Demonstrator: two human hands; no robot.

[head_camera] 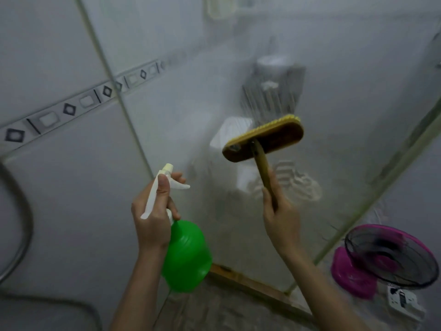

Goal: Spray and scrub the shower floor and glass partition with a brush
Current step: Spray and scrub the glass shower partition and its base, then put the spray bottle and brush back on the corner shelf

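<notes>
Standing across most of the view, the glass partition point(334, 68) is looking fogged and streaky, with shelf items blurring through from behind. Being rigid, slick and breakable, it is calling for flat, even pressure, not knocks from the brush's hard back. The tiled wall point(59, 175) is running down the left, and a strip of shower floor point(214, 311) is showing at the bottom, probably slippery underfoot. A pink fan point(386, 256) is sitting beyond the glass edge at lower right. The green spray bottle point(186, 256) is hanging in the air low and left of centre, near the glass but apart from it. It is looking like thin, light plastic, and the fill level cannot be told. The best hold is the neck under the white trigger head, and the left hand point(152, 211) is gripping it there, thumb lying up the back, fingers curling round by the trigger. The brush point(263, 138) is raised to mid-glass with its yellow bristles facing the pane; contact is likely, but blur is hiding it. Its wooden block and stick handle are looking stiff and light. The right hand point(279, 211) is clenching the handle's lower end, giving reach but less push; gripping nearer the head would likely be scrubbing harder.
</notes>
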